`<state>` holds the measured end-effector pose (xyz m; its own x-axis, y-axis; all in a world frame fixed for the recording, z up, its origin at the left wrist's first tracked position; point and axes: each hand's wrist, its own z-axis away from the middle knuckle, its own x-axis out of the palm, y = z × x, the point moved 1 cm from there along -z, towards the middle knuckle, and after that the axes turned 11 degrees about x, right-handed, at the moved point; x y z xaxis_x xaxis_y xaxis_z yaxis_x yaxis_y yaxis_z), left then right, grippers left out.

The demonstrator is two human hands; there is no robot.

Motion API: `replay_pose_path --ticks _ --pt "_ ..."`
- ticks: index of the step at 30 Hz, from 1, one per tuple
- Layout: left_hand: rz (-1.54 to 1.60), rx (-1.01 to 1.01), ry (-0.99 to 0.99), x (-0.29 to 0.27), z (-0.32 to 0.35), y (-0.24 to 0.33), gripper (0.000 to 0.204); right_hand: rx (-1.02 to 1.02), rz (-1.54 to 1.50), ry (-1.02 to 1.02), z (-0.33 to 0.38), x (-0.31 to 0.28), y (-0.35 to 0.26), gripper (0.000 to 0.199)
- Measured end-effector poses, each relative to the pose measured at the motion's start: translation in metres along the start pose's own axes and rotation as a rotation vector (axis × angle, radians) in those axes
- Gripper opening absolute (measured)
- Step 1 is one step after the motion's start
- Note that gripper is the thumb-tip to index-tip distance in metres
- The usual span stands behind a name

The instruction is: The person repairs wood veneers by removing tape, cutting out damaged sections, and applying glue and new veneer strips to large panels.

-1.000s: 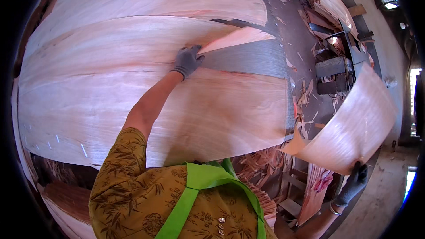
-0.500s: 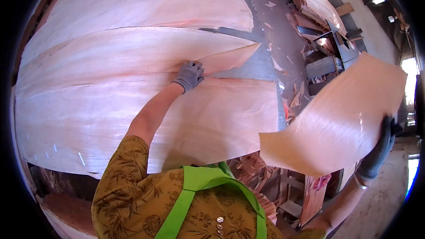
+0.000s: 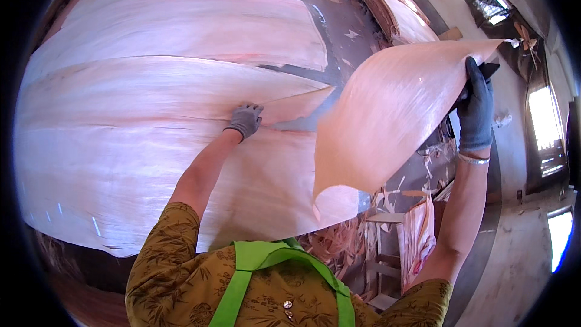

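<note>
My right hand, in a dark grey glove, grips a curved, thin wood veneer sheet by its right edge. The sheet is held up in the air, its lower left corner drooping over the worktable. My left hand, in a grey glove, rests on the large pale veneer spread on the table. Its fingers are bent and slightly apart, beside a pointed veneer flap along a split. What lies under its fingertips is hidden.
More veneer sheets cover the far part of the table. A veneer stack stands beyond the aisle at the far right. Torn veneer scraps and a wooden frame are by the near right edge. Windows line the right wall.
My right hand has raised the veneer sheet and swung it inward to the left, so it now hangs partly over the table. My left hand stays at the flap; the view has shifted.
</note>
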<state>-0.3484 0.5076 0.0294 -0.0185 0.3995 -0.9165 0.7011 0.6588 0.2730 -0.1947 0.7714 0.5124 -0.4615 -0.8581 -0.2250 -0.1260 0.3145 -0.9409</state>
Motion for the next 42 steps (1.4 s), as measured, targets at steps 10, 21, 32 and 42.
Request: replay_pose_path --ticks 10,21,32,42 --pt "1.045 0.037 0.552 -0.113 0.007 0.127 0.08 -0.178 -0.304 -0.079 -0.09 -0.013 0.018 0.014" --pt "0.155 -0.213 0.792 -0.157 -0.102 0.125 0.035 -0.088 -0.705 -0.224 -0.126 -0.052 0.059 0.011" --pt "-0.875 0.069 0.68 -0.305 -0.074 0.084 0.049 0.385 -0.93 -0.374 -0.119 -0.069 0.269 0.012" --pt "-0.922 -0.032 0.182 -0.174 -0.017 -0.032 0.037 0.97 -0.777 -0.059 -0.05 0.021 0.455 0.017"
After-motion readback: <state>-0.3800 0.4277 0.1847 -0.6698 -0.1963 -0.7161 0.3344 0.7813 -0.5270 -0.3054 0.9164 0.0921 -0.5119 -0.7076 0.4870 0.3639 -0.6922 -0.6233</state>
